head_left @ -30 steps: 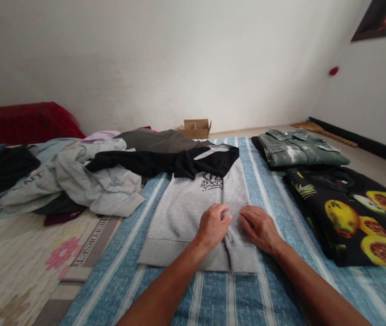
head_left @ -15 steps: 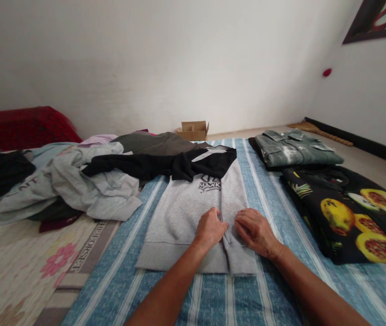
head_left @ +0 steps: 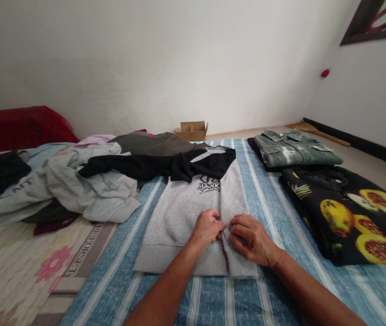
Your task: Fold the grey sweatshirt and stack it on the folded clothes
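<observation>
A grey sweatshirt (head_left: 182,213) with a dark printed logo lies flat on the blue striped sheet (head_left: 267,294), its two front halves meeting at a centre seam. My left hand (head_left: 207,227) rests on the seam with fingers curled, pinching the fabric edge. My right hand (head_left: 250,238) sits just right of it, fingers bent and pinching the same seam. A black garment (head_left: 165,165) lies across the sweatshirt's top.
A heap of loose clothes (head_left: 77,181) covers the left side. A folded green shirt (head_left: 294,151) and a black fruit-print garment (head_left: 349,213) lie at the right. A cardboard box (head_left: 193,130) stands by the far wall. A red cover (head_left: 23,124) is at the far left.
Both hands slid toward me along the sweatshirt's centre seam and drew closer together; the two front edges now meet in a closed line.
</observation>
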